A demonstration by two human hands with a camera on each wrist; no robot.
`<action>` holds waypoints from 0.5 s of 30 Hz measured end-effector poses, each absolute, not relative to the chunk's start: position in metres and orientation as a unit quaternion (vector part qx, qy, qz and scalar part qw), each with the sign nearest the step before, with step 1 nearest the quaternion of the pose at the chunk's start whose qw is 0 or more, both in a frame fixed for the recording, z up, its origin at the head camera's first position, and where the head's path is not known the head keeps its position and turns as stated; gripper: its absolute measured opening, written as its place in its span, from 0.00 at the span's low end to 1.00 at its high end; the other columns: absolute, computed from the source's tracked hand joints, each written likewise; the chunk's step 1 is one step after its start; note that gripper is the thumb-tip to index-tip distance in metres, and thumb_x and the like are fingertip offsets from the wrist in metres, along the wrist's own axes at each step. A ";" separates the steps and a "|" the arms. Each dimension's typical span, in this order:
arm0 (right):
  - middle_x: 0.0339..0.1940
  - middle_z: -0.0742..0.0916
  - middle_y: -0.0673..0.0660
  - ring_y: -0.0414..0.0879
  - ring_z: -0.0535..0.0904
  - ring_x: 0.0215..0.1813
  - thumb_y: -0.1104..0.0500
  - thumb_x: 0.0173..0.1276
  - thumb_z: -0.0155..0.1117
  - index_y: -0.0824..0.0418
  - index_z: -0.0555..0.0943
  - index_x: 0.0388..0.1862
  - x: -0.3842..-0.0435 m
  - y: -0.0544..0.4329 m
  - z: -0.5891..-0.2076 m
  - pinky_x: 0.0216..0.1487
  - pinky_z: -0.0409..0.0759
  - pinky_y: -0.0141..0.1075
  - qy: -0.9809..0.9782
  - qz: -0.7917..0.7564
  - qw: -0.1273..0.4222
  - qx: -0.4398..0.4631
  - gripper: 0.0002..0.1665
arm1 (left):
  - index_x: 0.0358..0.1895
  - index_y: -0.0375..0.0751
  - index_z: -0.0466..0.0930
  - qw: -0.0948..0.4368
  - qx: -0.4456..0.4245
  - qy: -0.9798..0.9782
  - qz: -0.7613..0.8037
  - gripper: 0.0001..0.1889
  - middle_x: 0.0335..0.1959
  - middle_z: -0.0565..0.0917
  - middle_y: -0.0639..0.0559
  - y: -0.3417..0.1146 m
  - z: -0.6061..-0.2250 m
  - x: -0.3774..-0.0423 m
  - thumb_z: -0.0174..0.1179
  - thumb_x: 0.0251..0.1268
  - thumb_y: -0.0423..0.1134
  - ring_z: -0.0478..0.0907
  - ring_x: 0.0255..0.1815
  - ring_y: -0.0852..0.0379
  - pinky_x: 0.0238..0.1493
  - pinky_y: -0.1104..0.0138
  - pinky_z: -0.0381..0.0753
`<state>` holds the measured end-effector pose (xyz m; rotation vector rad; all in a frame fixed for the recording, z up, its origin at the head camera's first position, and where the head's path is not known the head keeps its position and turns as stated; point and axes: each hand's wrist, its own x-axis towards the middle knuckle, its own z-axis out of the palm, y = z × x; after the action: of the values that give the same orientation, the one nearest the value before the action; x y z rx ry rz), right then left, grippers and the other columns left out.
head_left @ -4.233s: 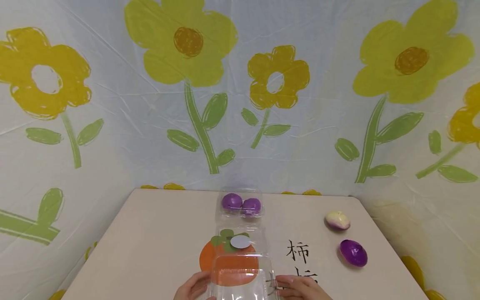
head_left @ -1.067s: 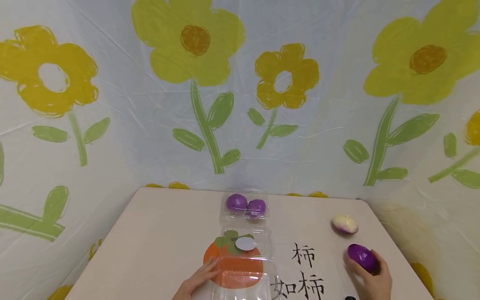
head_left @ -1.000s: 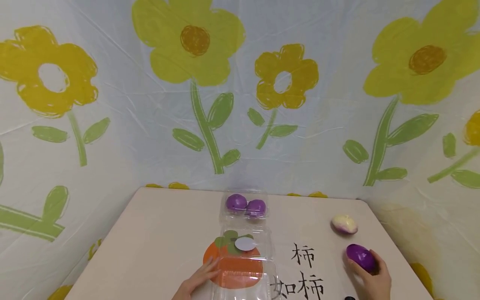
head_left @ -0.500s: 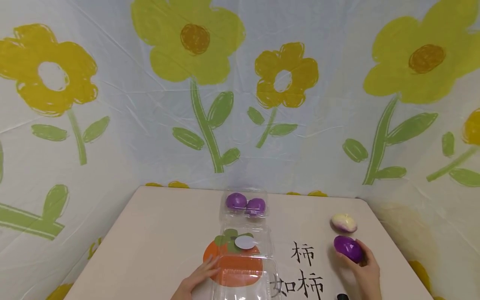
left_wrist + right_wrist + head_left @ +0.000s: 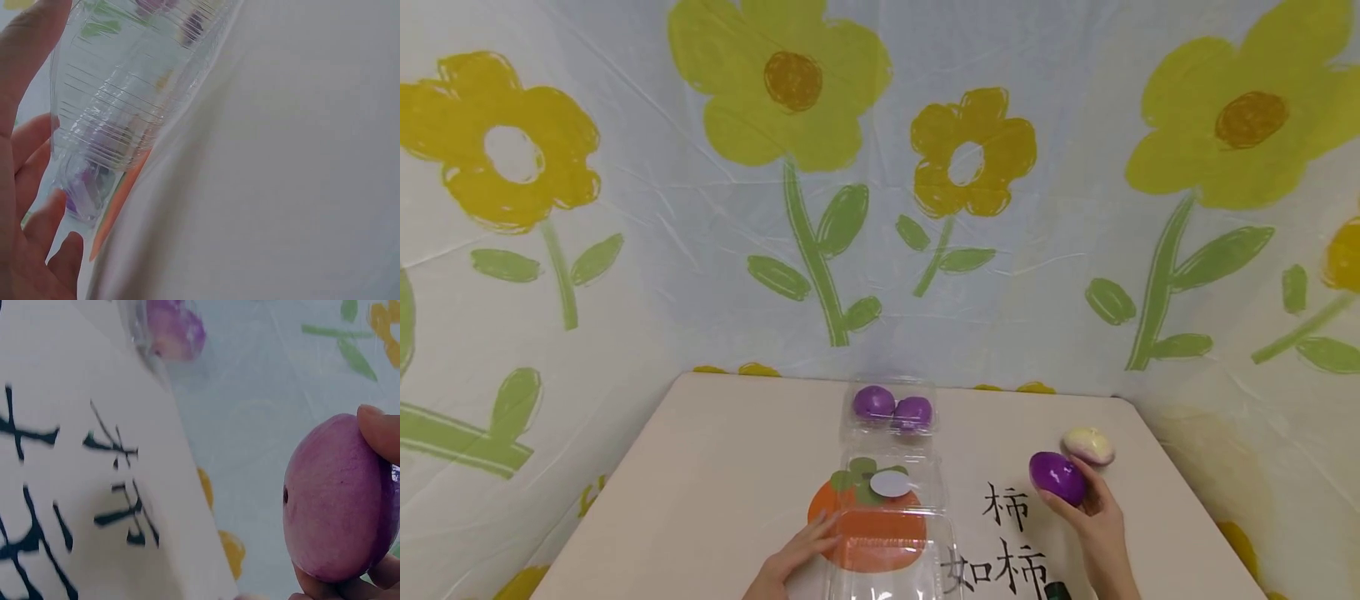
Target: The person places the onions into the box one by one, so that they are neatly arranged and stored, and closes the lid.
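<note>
Where legible, 柿 (image 5: pixel 1006 505), 如柿 (image 5: pixel 1019 570) near right hand (image 5: pixel 1099 518) around purple ovoid (image 5: pixel 1054 477) (left hand (image 5: pixel 792 557) relaxed, perhaps against container (image 5: pixel 891 582)).

The head view's bottom edge crops the nearest clear container (image 5: pixel 891 554) at six o'clock and, towards five, a dark green object (image 5: pixel 1057 591) too little shown to name.

2 objects (image 5: pixel 874 402) in box (image 5: pixel 859 429), container (image 5: pixel 892 542) before
</note>
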<state>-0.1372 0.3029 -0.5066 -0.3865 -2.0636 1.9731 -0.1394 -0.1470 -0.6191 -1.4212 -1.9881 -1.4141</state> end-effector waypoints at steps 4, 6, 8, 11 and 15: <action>0.76 0.63 0.60 0.37 0.63 0.69 0.65 0.61 0.73 0.59 0.59 0.77 -0.137 0.289 -0.494 0.54 0.68 0.14 -0.716 0.678 0.106 -0.127 0.48 | 0.69 0.30 0.68 0.156 -0.489 -0.700 -0.496 0.37 0.74 0.63 0.32 -0.147 -0.617 -0.138 0.55 0.71 0.58 0.53 0.78 0.42 0.71 0.59 0.59; 0.75 0.63 0.59 0.37 0.63 0.70 0.66 0.61 0.73 0.60 0.59 0.77 -0.136 0.281 -0.489 0.55 0.67 0.14 -0.721 0.676 0.104 -0.112 0.49 | 0.69 0.30 0.68 0.154 -0.488 -0.703 -0.495 0.36 0.74 0.63 0.32 -0.147 -0.617 -0.138 0.56 0.71 0.58 0.53 0.78 0.42 0.71 0.59 0.59; 0.73 0.65 0.57 0.32 0.64 0.68 0.67 0.59 0.73 0.60 0.60 0.76 -0.134 0.272 -0.485 0.57 0.67 0.15 -0.726 0.673 0.107 -0.093 0.49 | 0.69 0.30 0.68 0.154 -0.487 -0.705 -0.492 0.36 0.74 0.63 0.32 -0.147 -0.617 -0.138 0.56 0.71 0.58 0.53 0.78 0.42 0.71 0.59 0.60; 0.71 0.69 0.54 0.25 0.67 0.63 0.69 0.57 0.74 0.60 0.62 0.75 -0.132 0.257 -0.480 0.59 0.65 0.15 -0.742 0.657 0.115 -0.062 0.48 | 0.69 0.30 0.67 0.149 -0.487 -0.705 -0.493 0.37 0.74 0.62 0.32 -0.147 -0.617 -0.138 0.55 0.71 0.59 0.53 0.78 0.43 0.71 0.59 0.60; 0.73 0.70 0.58 0.35 0.66 0.70 0.67 0.56 0.76 0.59 0.64 0.73 -0.127 0.239 -0.475 0.60 0.65 0.17 -0.763 0.637 0.105 -0.039 0.48 | 0.69 0.29 0.67 0.150 -0.495 -0.701 -0.491 0.38 0.74 0.61 0.32 -0.147 -0.618 -0.140 0.54 0.71 0.59 0.52 0.78 0.42 0.72 0.60 0.59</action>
<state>-0.1273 0.2389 -0.4753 -0.1136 -2.2485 1.8784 -0.1403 -0.1465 -0.6182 -1.4217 -2.0130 -1.4112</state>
